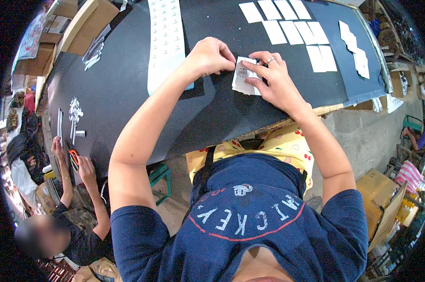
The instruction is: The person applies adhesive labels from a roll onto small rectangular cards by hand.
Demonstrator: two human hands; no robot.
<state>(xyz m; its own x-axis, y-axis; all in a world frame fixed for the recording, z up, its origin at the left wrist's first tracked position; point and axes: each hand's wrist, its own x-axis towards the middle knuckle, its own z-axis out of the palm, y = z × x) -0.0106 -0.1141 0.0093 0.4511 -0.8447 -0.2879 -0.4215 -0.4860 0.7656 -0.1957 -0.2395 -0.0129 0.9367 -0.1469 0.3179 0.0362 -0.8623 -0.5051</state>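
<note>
A small stack of white cards [239,85] lies on the black tabletop in front of me; a barcode is printed on the top one. My right hand [276,77], with a ring on one finger, grips the stack, thumb and fingertips on its face and far edge. My left hand [211,57] is closed in a pinch at the stack's left edge; whatever is between its fingertips is too small to make out. Beside my left forearm a long white sheet of labels [165,44] with rows of small green print stretches up the table, a light blue edge showing beneath it.
Rows of white cards [274,32] lie at the upper right, and overlapping cards [354,49] farther right. Cardboard boxes [83,28] stand at the far left. At lower left, another person's hands hold orange-handled scissors [74,159] and a thin strip, near paper scraps [74,110].
</note>
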